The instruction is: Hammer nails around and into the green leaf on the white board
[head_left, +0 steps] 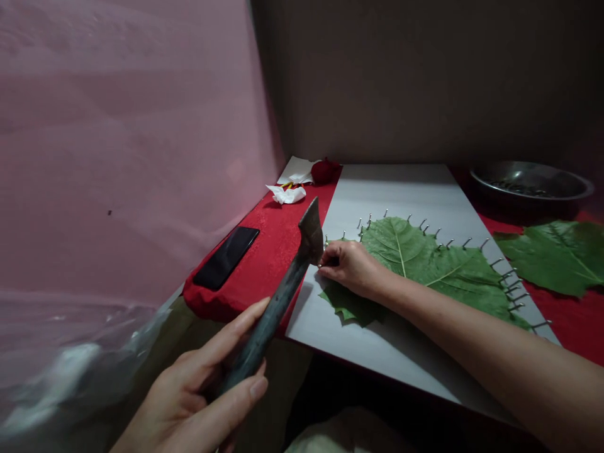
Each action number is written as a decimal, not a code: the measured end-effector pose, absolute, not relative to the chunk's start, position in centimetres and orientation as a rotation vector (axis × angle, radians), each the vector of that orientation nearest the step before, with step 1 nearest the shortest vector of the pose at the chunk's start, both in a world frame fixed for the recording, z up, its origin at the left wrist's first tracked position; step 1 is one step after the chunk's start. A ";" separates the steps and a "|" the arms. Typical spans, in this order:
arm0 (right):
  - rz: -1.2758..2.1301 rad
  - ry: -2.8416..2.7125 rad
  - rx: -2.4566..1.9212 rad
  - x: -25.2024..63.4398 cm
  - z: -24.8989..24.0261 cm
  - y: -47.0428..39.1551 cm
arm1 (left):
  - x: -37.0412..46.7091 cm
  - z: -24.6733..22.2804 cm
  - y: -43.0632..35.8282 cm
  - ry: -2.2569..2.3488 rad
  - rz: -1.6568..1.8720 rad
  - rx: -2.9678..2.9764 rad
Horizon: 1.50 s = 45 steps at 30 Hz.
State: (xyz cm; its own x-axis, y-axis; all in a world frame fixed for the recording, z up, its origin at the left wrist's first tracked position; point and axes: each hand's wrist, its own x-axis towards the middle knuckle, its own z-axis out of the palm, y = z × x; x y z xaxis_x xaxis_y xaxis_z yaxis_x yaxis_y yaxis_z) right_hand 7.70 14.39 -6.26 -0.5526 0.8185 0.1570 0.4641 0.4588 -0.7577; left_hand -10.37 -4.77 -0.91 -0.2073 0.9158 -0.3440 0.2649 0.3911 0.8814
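Note:
A hammer (271, 308) with a dark blue-grey handle is gripped in my left hand (207, 384), its metal head raised beside my right fingertips. My right hand (352, 267) pinches a small nail (319, 266) at the left edge of a large green leaf (425, 261). That leaf lies on a white board (391, 189), with several nails standing along its upper and right edges, some of them tilted. My right forearm crosses over the leaf and hides part of it.
A black phone (226, 258) lies on the red cloth (283, 226) at left. Crumpled tissue (287, 194) and a red round object (324, 170) sit behind it. At right are a metal bowl (570, 187) of small items and another leaf (561, 255). Pinkish sheeting (132, 157) hangs left.

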 end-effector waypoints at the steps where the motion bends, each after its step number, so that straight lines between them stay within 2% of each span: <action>1: 0.900 -2.209 -1.069 7.7 -6.3 14.4 | -10.4 -0.9 -4.7 1.680 0.849 1.055; 10: 0.853 -2.207 -1.091 7.7 -6.6 14.4 | -10.5 0.0 -5.3 1.781 0.921 1.012; 15: 0.892 -2.220 -1.051 7.7 -6.6 14.3 | -10.4 -0.5 -4.9 1.625 0.775 0.981; 22: 0.838 -2.224 -1.115 7.6 -6.3 14.2 | -10.2 -0.2 -5.0 1.683 0.860 1.005; 33: 0.757 -2.298 -1.043 8.0 -6.6 14.0 | -9.8 -0.2 -4.4 1.665 0.810 0.965; 45: 0.843 -2.246 -0.911 8.5 -6.3 13.8 | -8.8 0.5 -5.1 1.795 0.971 0.873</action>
